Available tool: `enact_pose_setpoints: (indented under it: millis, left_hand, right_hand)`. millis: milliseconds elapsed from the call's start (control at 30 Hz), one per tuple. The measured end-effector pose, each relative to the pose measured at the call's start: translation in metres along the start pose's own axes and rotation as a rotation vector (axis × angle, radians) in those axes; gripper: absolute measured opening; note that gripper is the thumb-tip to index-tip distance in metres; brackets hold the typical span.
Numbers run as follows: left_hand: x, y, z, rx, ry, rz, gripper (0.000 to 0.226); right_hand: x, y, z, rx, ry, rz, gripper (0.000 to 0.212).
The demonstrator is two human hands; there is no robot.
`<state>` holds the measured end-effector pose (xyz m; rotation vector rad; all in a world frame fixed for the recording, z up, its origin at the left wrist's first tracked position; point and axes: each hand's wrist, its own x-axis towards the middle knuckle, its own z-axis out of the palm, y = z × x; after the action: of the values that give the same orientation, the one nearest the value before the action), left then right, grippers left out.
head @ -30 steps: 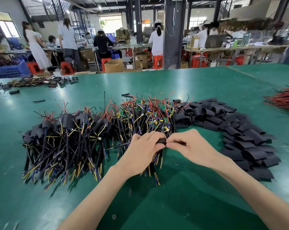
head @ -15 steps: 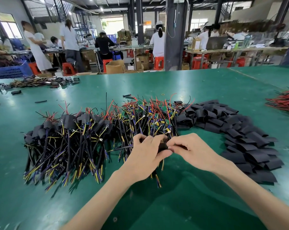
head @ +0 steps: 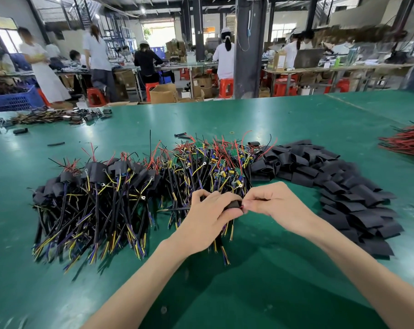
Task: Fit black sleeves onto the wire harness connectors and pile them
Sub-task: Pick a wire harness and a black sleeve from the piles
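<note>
Sleeve: black sleeve [head: 233,204] at near centre, held above the green table [head: 260,293]; long axis left-right
Harness: black cable [head: 175,209] trails left; red wire tips [head: 242,206] point right
Left hand [head: 210,218]: curled round the black sleeve
Right hand [head: 272,203]: fingertips pinch the red wire tips
Piles: sleeved harnesses [head: 87,186] left; bare harnesses [head: 213,162] centre; loose sleeves [head: 343,186] right
Writing: far carton label [head: 281,61], too blurred to read

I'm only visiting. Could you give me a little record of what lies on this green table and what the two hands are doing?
surface: green table
left hand: grips a black sleeve on a harness
right hand: pinches at that sleeve's end
left pile: sleeved harnesses
middle pile: bare harnesses, coloured wires showing
right pile: loose sleeves
far right edge: red wires
stage: a sleeve is being fitted, not yet piled
</note>
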<state>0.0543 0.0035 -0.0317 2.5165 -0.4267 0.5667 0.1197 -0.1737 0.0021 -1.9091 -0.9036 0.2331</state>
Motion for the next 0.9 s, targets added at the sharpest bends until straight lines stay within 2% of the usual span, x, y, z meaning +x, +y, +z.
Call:
enact_pose_setpoints:
  millis: [133, 267, 400, 467, 533, 600, 633, 733, 800, 900]
  left_hand:
    - [-0.002, -0.011, -0.005, -0.069, -0.046, -0.103, 0.03]
    - [-0.001, -0.014, -0.008, -0.108, 0.054, -0.181, 0.01]
    - [0.0, -0.011, -0.011, -0.107, 0.067, -0.206, 0.008]
    - [0.0, -0.01, -0.012, -0.106, 0.055, -0.197, 0.008]
    - [0.001, -0.009, -0.014, -0.152, 0.048, -0.217, 0.01]
    - [0.002, -0.009, -0.016, -0.272, 0.044, -0.264, 0.011]
    - [0.003, -0.009, -0.018, -0.328, 0.041, -0.284, 0.012]
    - [0.004, -0.009, -0.02, -0.414, 0.011, -0.308, 0.014]
    - [0.004, -0.008, -0.022, -0.436, -0.021, -0.306, 0.016]
    - [0.003, -0.006, -0.021, -0.441, -0.053, -0.301, 0.016]
  right_hand:
    - [0.004, 0.002, -0.006, 0.138, 0.047, 0.079, 0.024]
    - [0.008, 0.011, -0.008, 0.329, 0.048, 0.242, 0.024]
    - [0.01, 0.016, -0.008, 0.389, 0.052, 0.308, 0.027]
    - [0.009, 0.018, -0.001, 0.183, 0.097, 0.248, 0.022]
    - [0.008, 0.017, 0.009, -0.029, 0.172, 0.115, 0.016]
    - [0.006, 0.017, 0.018, -0.114, 0.192, -0.049, 0.038]
    - [0.006, 0.017, 0.02, -0.155, 0.194, -0.123, 0.041]
    - [0.006, 0.018, 0.023, -0.283, 0.222, -0.277, 0.024]
    - [0.007, 0.016, 0.023, -0.183, 0.247, -0.247, 0.017]
    - [0.007, 0.013, 0.02, 0.119, 0.194, -0.103, 0.014]
